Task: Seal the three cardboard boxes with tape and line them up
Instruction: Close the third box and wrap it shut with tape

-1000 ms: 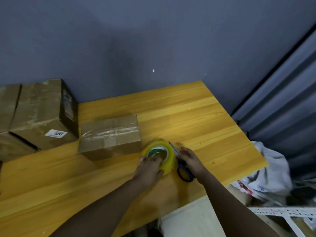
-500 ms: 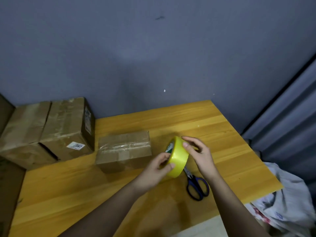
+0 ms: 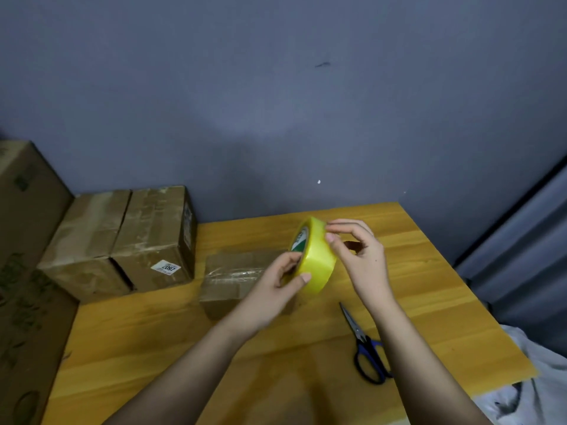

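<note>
Tape roll (image 3: pixel 314 256) held on edge above table (image 3: pixel 429 271), over small box (image 3: pixel 233 276). Your left hand (image 3: pixel 276 289) grips roll's lower rim; your right hand (image 3: pixel 356 256) pinches its top edge. Two larger boxes (image 3: pixel 122 240) sit together at table's far-left corner. Scissors (image 3: pixel 365 348) lie near right edge, bare wood around them.

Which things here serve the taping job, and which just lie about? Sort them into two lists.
For the job:
tape roll, held up by left hand and right hand
small box
two bigger boxes
scissors on the table

Lying about:
large carton at left
white cloth at right
</note>
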Action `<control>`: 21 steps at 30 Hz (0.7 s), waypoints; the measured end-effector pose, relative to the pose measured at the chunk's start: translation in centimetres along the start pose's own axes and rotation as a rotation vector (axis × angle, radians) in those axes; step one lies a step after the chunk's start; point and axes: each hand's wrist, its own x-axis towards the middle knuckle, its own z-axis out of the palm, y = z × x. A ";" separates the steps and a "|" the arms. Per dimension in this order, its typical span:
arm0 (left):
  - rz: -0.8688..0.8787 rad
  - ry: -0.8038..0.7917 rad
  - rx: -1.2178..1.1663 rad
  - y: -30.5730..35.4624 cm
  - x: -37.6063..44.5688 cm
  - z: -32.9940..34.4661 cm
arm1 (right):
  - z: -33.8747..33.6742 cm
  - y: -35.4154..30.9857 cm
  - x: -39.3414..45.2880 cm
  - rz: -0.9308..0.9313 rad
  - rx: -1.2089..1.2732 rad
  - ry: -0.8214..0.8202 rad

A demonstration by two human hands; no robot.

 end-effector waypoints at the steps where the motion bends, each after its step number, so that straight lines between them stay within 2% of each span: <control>1: 0.000 0.003 0.009 0.2 0.0 -0.3 | 0.1 -0.1 0.5 0.031 0.002 -0.037; 5: 0.046 0.034 0.112 0.3 -0.1 -1.6 | 0.6 -0.3 2.4 0.134 -0.032 -0.149; 10: 0.081 0.084 0.396 0.6 -0.4 -3.1 | 1.6 0.0 3.1 0.192 -0.030 -0.224; 14: 0.045 0.119 0.582 0.7 -0.4 -4.1 | 3.2 0.9 2.7 0.091 -0.187 -0.185; 19: 0.025 0.176 0.448 1.1 -0.6 -4.3 | 5.8 0.1 1.8 -0.210 -0.559 -0.001; 21: -0.002 0.192 0.425 1.0 -0.5 -4.4 | 6.3 -0.3 1.8 -0.292 -0.633 0.037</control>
